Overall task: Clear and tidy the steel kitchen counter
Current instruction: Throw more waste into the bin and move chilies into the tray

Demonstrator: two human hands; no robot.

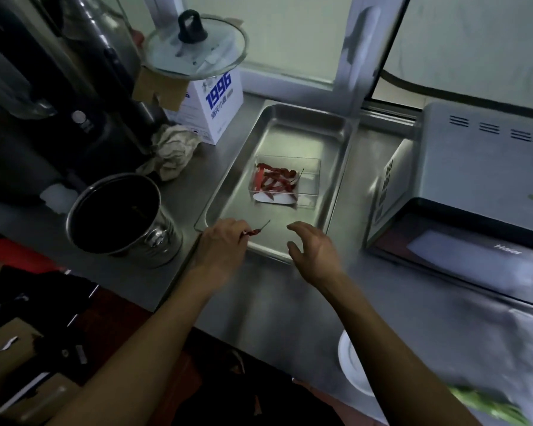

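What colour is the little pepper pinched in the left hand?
Red, with a thin dark stem: the pepper in the left hand, head view.

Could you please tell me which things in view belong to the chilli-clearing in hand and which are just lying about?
In the job:
- left hand, pinching a loose dried chilli
- right hand, open over the steel tray
- clear box of red chillies in the tray

Lying about:
- steel pot
- crumpled rag
- white carton under a glass lid
- microwave
- white plate
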